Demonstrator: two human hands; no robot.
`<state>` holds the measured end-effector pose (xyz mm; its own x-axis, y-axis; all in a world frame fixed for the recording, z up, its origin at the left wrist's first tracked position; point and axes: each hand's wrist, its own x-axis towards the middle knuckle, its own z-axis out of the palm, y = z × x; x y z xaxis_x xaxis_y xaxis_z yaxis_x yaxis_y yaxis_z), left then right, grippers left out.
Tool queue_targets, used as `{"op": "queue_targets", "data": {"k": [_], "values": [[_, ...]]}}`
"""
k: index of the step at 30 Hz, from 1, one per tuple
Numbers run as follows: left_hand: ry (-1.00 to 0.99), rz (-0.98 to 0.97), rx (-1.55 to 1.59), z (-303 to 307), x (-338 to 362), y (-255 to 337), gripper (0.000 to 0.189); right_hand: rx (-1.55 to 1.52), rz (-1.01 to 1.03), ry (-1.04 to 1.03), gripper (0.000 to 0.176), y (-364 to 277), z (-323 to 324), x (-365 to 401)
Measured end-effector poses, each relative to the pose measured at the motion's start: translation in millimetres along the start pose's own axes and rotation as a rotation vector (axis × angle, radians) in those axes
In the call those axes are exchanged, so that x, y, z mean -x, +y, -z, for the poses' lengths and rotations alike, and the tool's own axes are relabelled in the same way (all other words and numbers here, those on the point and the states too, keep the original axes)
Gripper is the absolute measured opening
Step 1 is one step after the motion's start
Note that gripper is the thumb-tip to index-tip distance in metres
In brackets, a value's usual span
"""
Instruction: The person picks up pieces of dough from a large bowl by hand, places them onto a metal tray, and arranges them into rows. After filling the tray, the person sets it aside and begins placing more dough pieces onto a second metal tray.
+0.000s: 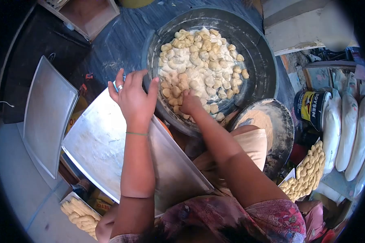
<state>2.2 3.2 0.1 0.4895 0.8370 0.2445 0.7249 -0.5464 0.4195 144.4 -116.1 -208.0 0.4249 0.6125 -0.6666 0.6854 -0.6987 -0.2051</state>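
Observation:
A wide dark basin (258, 65) holds many small floured dough pieces (205, 56) and loose white flour. My right hand (190, 102) reaches into its near side, fingers curled down among the dough pieces; they appear closed on one, though their undersides are hidden. Over the basin's left rim and the corner of a flat metal tray (105, 133) is my left hand (134, 95), its fingers spread and holding nothing. A ring shows on one finger. The tray lies tilted beneath my left forearm, its surface dusted with flour.
Another metal tray (48, 117) leans at the left. A smaller bowl of flour (282, 141) stands right of my knee. Trays of shaped dough (308, 172) (79, 212) sit at both sides. A paint can (311, 108) and filled plastic bags (348, 135) are at the right.

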Motion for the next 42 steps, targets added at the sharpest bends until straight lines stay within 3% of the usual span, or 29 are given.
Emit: {"op": "queue_targets", "data": {"k": [3,4,6,9,15,19,24,27,30,33,36,37,40,41,42], "values": [[-0.008,0.006,0.001,0.3,0.6,-0.9,0.035,-0.140,-0.025,-0.034,0.083,16.3,46.7,-34.6],[-0.013,0.008,-0.003,0.4,1.0,-1.2,0.035,-0.274,-0.037,0.120,0.079,11.8,72.5,-19.1],[-0.006,-0.006,0.006,0.8,2.0,-1.8,0.035,-0.237,0.006,0.285,0.085,10.9,66.5,-31.1],[0.013,-0.009,0.007,0.9,-2.2,0.0,0.034,-0.052,0.046,0.303,0.090,-7.9,12.5,-28.4],[0.013,-0.015,0.009,0.1,0.5,-1.9,0.033,0.044,0.033,-0.104,0.096,6.0,21.0,30.6],[0.024,-0.020,0.021,0.0,1.7,-1.6,0.033,-0.012,-0.009,0.070,0.092,20.3,-1.0,32.2],[0.020,-0.015,-0.011,-1.8,2.1,-3.7,0.036,-0.081,0.001,0.043,0.090,24.7,-7.9,38.6],[0.039,-0.015,0.060,-1.8,1.7,-2.8,0.034,-0.388,0.053,0.157,0.085,72.4,-22.7,3.4],[0.089,0.010,0.194,0.6,4.7,-5.4,0.034,-1.232,-0.203,0.121,0.072,94.7,-9.1,-1.4],[0.156,0.034,0.425,8.9,7.5,-8.2,0.035,-1.100,-0.247,0.318,0.074,81.1,44.5,24.4],[0.183,0.057,0.606,35.7,31.8,-17.6,0.035,-1.405,0.177,0.396,0.070,90.2,75.3,22.3],[0.194,0.016,0.496,46.2,45.8,-28.9,0.035,-1.436,0.282,0.379,0.067,73.4,103.4,51.9],[0.254,0.347,0.965,70.9,100.8,-39.0,0.037,-1.289,0.466,0.389,0.064,2.8,176.4,178.3],[0.304,0.467,1.158,76.3,118.1,-41.7,0.039,-1.203,0.501,0.417,0.064,-12.8,178.2,200.3],[0.358,0.602,1.408,76.4,132.4,-46.0,0.042,-1.099,0.670,0.506,0.065,-27.9,167.8,208.8]]}}
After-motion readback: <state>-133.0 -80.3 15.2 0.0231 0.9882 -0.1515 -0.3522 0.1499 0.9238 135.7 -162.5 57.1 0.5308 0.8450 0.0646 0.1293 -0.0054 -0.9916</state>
